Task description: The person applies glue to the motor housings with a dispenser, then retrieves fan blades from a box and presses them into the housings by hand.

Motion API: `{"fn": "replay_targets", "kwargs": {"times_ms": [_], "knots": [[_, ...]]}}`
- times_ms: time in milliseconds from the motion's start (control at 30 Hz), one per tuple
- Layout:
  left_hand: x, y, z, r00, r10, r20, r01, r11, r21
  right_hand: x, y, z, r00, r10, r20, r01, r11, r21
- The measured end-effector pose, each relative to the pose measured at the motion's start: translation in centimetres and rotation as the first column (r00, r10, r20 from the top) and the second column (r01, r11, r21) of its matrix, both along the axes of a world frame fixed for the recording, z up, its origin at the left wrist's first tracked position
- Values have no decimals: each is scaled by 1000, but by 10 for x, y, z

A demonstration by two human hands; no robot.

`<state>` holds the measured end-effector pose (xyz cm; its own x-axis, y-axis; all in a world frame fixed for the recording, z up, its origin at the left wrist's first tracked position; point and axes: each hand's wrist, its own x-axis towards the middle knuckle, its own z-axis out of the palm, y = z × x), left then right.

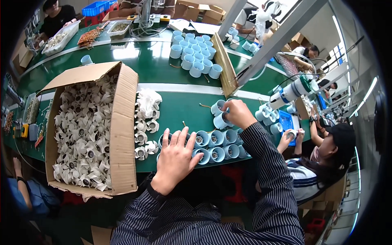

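Light blue cups (pixel 215 154) stand in two rows along the near edge of the green table, with small metal parts showing inside. My left hand (pixel 175 157) lies with its fingers spread over the left end of these rows, partly covering the cups there. Just behind the rows, my right hand (pixel 240 113) is closed on the rim of a blue cup (pixel 221 121), its fingertips partly hidden. Another blue cup (pixel 217 107) with a short brown wire stands directly behind it. Left of my left hand, several white fan impellers (pixel 141 137) lie loose.
A large cardboard box (pixel 124 134) full of white impellers stands at the left. A white plastic bag (pixel 148 102) lies beside it. More blue cups (pixel 197 69) sit beyond the white strip, near a slanted metal post (pixel 269 45). A co-worker (pixel 326 155) sits close at the right, holding a cup.
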<state>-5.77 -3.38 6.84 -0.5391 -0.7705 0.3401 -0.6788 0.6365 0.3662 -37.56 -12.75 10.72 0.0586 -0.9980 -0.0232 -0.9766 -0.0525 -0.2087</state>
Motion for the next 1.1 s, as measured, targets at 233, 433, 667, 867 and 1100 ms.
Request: {"fn": "replay_targets", "kwargs": {"times_ms": [233,433,667,867,1100], "knots": [[-1,1,2,1000,2,-2,-2,1000,-14,-8,23,14,1000,-10,13,10,998,68],[0,1,3,1000,1,17,-1,1000,-17,6,18,50,1000,8,24,-8,1000,-11],[1,0,5,1000,3,20,-3,1000,-6,18,-92,52,997,44,59,-32,982,-188],[0,-1,6,1000,15,10,-15,1000,6,23,-177,12,996,-21,-84,12,995,-101],[3,-1,7,1000,0,14,0,1000,4,21,-188,-3,996,36,-77,-47,989,-143]]}}
